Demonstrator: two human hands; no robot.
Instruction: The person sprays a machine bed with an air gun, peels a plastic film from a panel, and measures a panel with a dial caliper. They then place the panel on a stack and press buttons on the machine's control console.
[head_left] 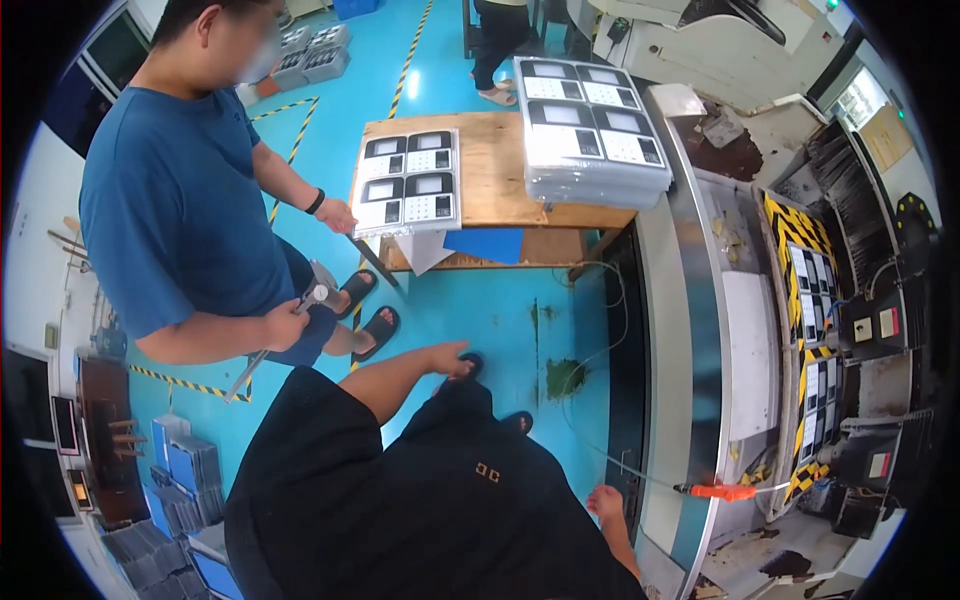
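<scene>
My left hand (pixel 452 360) hangs in front of my body over the blue floor, its fingers loosely apart and holding nothing. Low on the right, my right hand (pixel 606 502) is beside the machine's side, fingers slightly bent, with nothing seen in it. Ahead, a wooden table (pixel 490 168) carries a thin stack of clear-wrapped panel sheets (pixel 408 185) at its left and a taller stack (pixel 590 130) at its right. Each sheet bears several grey-and-white device panels with dark tops.
At left stands a person in a blue T-shirt (pixel 180 190), one hand at the thin stack, the other holding a caliper (pixel 318 294). To the right is a machine bed with striped fixtures (pixel 790 230). An orange air gun (pixel 722 492) hangs on a hose. Stacked blue-grey sheets (pixel 190 460) lie lower left.
</scene>
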